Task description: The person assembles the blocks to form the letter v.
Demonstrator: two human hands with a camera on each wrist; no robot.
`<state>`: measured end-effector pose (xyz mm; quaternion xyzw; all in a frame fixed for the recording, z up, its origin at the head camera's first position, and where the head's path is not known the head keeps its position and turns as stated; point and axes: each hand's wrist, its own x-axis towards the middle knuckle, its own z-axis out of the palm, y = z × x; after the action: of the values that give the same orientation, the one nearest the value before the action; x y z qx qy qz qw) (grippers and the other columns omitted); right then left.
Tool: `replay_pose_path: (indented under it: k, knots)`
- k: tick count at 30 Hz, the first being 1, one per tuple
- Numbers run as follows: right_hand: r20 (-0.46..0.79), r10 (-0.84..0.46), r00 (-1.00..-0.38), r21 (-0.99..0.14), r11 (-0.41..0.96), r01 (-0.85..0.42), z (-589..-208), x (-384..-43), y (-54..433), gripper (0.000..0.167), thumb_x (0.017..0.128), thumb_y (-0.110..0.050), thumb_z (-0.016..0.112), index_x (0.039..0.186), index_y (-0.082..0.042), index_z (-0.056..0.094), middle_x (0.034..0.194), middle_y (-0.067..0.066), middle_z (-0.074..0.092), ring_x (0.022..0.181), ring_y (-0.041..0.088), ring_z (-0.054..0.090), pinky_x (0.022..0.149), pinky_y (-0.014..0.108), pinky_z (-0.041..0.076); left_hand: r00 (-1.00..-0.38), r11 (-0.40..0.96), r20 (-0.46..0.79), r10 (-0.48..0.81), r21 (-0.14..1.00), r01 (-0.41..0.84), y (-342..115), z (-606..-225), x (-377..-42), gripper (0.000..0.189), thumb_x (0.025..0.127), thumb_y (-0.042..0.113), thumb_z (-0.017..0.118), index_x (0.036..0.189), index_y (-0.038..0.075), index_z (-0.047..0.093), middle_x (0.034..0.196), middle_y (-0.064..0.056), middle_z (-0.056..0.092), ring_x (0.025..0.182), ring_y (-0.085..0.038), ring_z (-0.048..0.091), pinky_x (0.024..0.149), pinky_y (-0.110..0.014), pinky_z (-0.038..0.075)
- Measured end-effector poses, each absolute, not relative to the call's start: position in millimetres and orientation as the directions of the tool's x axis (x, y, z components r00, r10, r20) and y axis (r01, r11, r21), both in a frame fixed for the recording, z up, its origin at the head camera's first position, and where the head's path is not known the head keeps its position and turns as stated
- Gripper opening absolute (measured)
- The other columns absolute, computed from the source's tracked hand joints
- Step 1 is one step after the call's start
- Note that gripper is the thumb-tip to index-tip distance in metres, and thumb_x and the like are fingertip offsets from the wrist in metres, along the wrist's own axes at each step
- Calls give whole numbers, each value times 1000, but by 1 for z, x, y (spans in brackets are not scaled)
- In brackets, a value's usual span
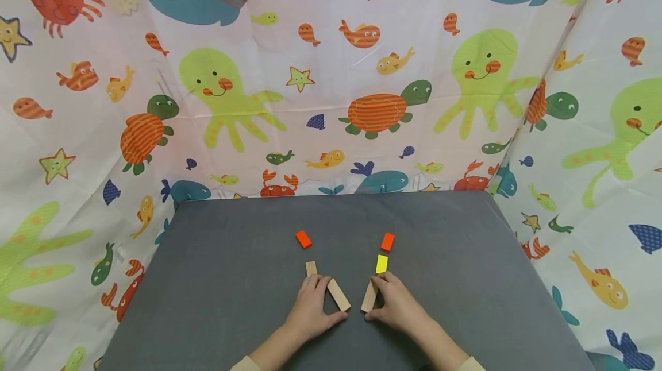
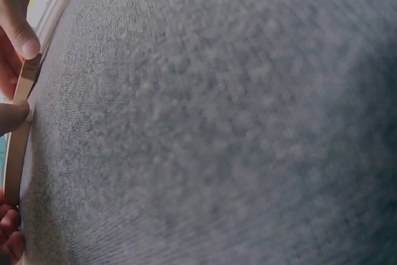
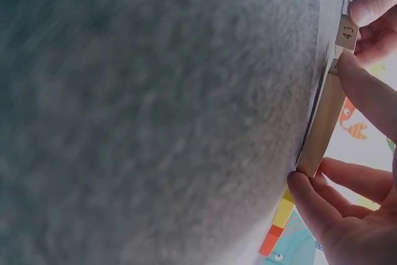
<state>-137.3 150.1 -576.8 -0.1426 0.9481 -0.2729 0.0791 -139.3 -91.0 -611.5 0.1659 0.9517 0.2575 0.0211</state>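
In the head view my left hand (image 1: 314, 309) pinches a plain wooden block (image 1: 338, 294) lengthwise, thumb at the near end and fingertips at the far end. My right hand (image 1: 399, 303) grips a second wooden block (image 1: 369, 296) the same way, just across a small gap. The two blocks slant toward each other at their near ends. The right wrist view shows the number 43 on the end of the left hand's block (image 3: 347, 32), beside the right hand's block (image 3: 321, 125). Past the right fingertips lies a yellow block (image 1: 381, 263). Another wooden block (image 1: 311, 268) touches the left fingers in view.
Two orange-red blocks lie farther back, one on the left (image 1: 303, 239) and one on the right (image 1: 388, 242), beyond the yellow one. Everything rests on a dark grey cloth-covered table (image 1: 233, 256). A curtain (image 1: 320, 112) printed with sea animals hangs behind and along both sides.
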Motion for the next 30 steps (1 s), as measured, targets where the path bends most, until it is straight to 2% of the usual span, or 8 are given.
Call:
replay_pose_path:
  k: [7,19,30]
  knots:
    - [-33,-275,-961,-557,804,-210,-579,-139,141,87,60,-33,98,131,4,62,123,14,60,109,29,60,93,48,52,-946,811,43,323,503,299,-91,-610,-139,83,72,55,86,134,6,59,120,-5,54,110,-22,50,94,-45,50]
    - [-30,-282,-959,-550,806,-220,-582,-142,134,86,63,-31,97,131,6,61,126,17,59,115,32,58,98,48,50,-943,812,53,328,495,310,-91,-609,-139,82,72,55,86,132,6,60,120,-5,55,110,-22,51,94,-45,50]
    - [-30,-303,-953,-528,814,-242,-580,-140,128,84,65,-31,96,131,6,61,125,17,58,113,32,58,96,48,51,-944,818,43,327,487,305,-90,-609,-139,82,72,56,85,133,6,59,120,-5,55,112,-23,51,95,-44,50]
